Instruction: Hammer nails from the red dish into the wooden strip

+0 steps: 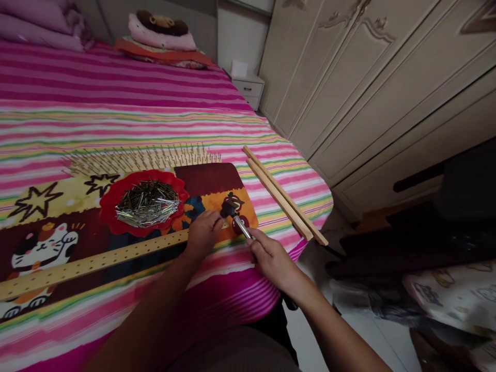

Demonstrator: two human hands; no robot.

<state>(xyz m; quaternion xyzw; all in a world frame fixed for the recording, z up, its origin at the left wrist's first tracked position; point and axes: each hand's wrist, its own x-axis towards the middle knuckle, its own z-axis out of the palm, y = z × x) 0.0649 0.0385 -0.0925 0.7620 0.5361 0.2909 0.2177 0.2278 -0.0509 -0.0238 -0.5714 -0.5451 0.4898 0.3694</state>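
My right hand point(273, 257) is wrapped around the handle of a hammer point(243, 227), whose dark head is close beside the fingers of my left hand. My left hand point(204, 232) is closed in a pinch at the right end of a long wooden strip point(116, 258) with rows of dark holes. Whatever those fingers hold is too small to make out. Behind the strip, a red scalloped bowl point(107, 218) contains a heap of metal nails point(149, 204). Farther back lies a wooden strip with many upright nails point(141, 159).
A patterned mat point(207, 177) lies under the bowl and strip on a striped bed point(163, 121). Two bare wooden strips point(281, 199) lie at the bed's right edge. Folded bedding point(163, 41) is stacked at the back. A wardrobe point(349, 93) and small nightstand point(248, 89) stand beyond.
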